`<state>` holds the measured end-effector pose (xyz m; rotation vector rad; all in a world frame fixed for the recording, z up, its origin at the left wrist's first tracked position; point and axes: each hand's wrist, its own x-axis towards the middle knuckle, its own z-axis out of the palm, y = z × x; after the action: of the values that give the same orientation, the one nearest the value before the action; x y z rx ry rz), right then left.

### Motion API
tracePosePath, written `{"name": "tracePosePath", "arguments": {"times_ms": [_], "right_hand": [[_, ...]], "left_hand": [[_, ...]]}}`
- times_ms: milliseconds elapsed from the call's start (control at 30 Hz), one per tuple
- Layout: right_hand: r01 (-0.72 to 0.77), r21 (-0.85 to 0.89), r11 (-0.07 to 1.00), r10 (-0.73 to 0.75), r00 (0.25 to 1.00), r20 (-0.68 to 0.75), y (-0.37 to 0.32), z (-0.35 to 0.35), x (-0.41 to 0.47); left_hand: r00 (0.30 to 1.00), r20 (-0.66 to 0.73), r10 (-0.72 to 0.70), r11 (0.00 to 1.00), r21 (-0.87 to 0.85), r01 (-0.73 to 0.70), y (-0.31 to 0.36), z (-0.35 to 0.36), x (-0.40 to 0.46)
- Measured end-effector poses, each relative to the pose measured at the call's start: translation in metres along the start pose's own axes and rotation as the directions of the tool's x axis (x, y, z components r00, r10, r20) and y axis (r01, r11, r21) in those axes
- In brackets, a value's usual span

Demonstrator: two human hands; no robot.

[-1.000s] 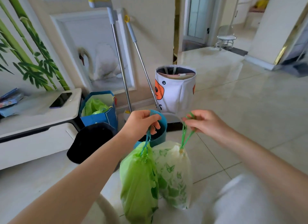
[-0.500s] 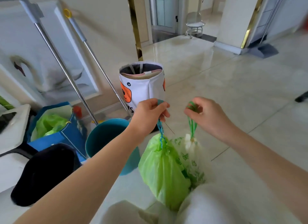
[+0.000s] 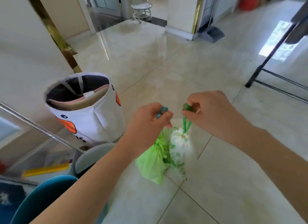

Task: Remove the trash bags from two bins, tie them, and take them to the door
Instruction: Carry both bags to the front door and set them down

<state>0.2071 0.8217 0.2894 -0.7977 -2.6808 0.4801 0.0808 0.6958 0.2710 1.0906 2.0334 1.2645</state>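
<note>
My left hand (image 3: 148,122) grips the blue-green drawstring of a light green trash bag (image 3: 153,162), which hangs tied below it above the floor. My right hand (image 3: 211,112) pinches the green drawstring of a white trash bag with green leaf print (image 3: 180,148), hanging beside the green one and touching it. A teal bin (image 3: 38,200) shows at the lower left, partly behind my left forearm. A grey round bin rim (image 3: 93,153) sits just behind it.
A white fabric basket with an orange duck print (image 3: 88,117) stands left of the bags by the wall. A metal mop handle (image 3: 33,125) slants across the left. A black rack leg (image 3: 260,70) is at right. Glossy tile floor leads to a doorway with a small white stool (image 3: 141,8).
The view has swung right and forward; the basket and bins slid left and down in frame. Both hands keep their hold on the drawstrings, and the bags swing beneath them.
</note>
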Motion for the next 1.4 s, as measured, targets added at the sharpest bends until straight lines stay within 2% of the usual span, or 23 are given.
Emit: {"name": "tracePosePath", "arguments": {"times_ms": [133,267,400,500,633,733,900,1000,1133,1300,1400], "right_hand": [[-0.118,0.116,0.986,0.118,0.993,0.006,-0.004,-0.052,0.011],[-0.231,0.218,0.948,0.215,0.972,0.092,-0.019,-0.109,0.012],[-0.39,0.328,0.86,0.36,0.921,0.151,-0.039,-0.191,0.003],[-0.433,0.363,0.825,0.402,0.901,0.16,-0.054,-0.238,-0.013],[-0.488,0.349,0.8,0.476,0.87,0.126,-0.064,-0.286,-0.04],[-0.558,0.365,0.745,0.565,0.819,0.098,-0.064,-0.315,-0.065],[-0.647,0.369,0.668,0.652,0.747,0.129,-0.065,-0.345,-0.117],[-0.698,0.38,0.606,0.712,0.69,0.131,-0.063,-0.358,-0.148],[-0.759,0.383,0.527,0.79,0.603,0.109,-0.053,-0.378,-0.179],[-0.806,0.409,0.428,0.882,0.47,0.003,-0.027,-0.402,-0.2],[-0.839,0.379,0.391,0.916,0.396,-0.068,-0.005,-0.415,-0.209]], "left_hand": [[0.999,0.046,0.014,0.992,0.124,-0.02,0.054,-0.011,0.02],[0.993,0.093,0.067,0.913,0.396,-0.098,0.11,-0.033,0.027],[0.995,0.095,0.022,0.906,0.418,-0.06,0.19,-0.058,0.022],[0.991,0.133,0.024,0.878,0.471,-0.085,0.237,-0.071,0.017],[0.994,0.105,-0.02,0.892,0.452,-0.03,0.287,-0.074,0.008],[0.976,0.189,-0.111,0.903,0.429,0.019,0.311,-0.06,-0.002],[0.949,0.282,-0.142,0.902,0.432,0.007,0.347,-0.029,-0.03],[0.924,0.366,-0.108,0.895,0.44,-0.07,0.365,-0.013,-0.044],[0.911,0.412,-0.01,0.923,0.355,-0.15,0.388,0.015,-0.06],[0.859,0.512,0.004,0.951,0.265,-0.162,0.419,0.061,-0.061],[0.814,0.579,0.053,0.943,0.239,-0.232,0.435,0.091,-0.05]]}}
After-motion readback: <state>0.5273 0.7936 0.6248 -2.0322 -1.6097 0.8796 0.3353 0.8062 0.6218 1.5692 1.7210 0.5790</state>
